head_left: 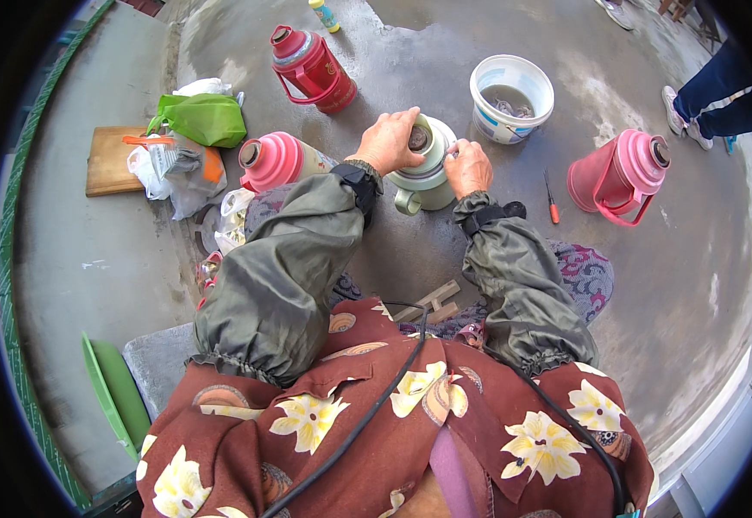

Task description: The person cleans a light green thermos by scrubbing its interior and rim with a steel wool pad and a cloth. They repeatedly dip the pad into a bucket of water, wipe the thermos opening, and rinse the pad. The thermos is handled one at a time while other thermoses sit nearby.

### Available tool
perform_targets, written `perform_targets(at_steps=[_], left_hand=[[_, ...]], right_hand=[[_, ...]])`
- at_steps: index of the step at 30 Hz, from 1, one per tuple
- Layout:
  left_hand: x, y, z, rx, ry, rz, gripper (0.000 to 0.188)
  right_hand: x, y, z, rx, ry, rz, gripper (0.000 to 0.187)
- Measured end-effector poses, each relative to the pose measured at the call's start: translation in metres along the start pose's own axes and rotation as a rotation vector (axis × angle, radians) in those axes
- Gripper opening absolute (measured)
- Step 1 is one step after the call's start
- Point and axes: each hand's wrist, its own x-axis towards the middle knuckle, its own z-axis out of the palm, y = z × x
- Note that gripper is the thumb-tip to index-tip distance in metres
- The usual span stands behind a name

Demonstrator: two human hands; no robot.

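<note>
A pale green thermos flask (430, 177) with a side handle stands upright on the floor in front of me. A dark brown cork (419, 138) shows in its mouth. My left hand (388, 142) grips the flask's neck, thumb and fingers around the rim beside the cork. My right hand (469, 168) is closed at the right side of the flask's shoulder. Its fingertips pinch at the pale rim there, and whatever they hold is too small to make out.
A red thermos (315, 73) and pink thermoses (272, 161) (622, 175) stand around. A white bucket (511, 99) holds murky water. An orange-handled screwdriver (553, 207) lies at right. Bags (199, 121) rest near a wooden board (108, 160). Another person's legs (721, 91) are at far right.
</note>
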Motion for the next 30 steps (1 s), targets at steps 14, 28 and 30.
perform_targets(at_steps=[14,28,30], left_hand=[[0.001,-0.008,-0.002,-0.134,-0.064,0.063,0.094],[0.000,-0.006,-0.001,-0.140,-0.068,0.074,0.094],[0.001,-0.006,-0.001,-0.127,-0.066,0.098,0.095]], right_hand=[[0.028,0.005,-0.003,0.243,0.139,-0.159,0.016],[0.064,-0.001,0.011,0.187,-0.070,-0.325,0.012],[0.082,-0.007,0.008,0.242,-0.170,-0.457,0.013]])
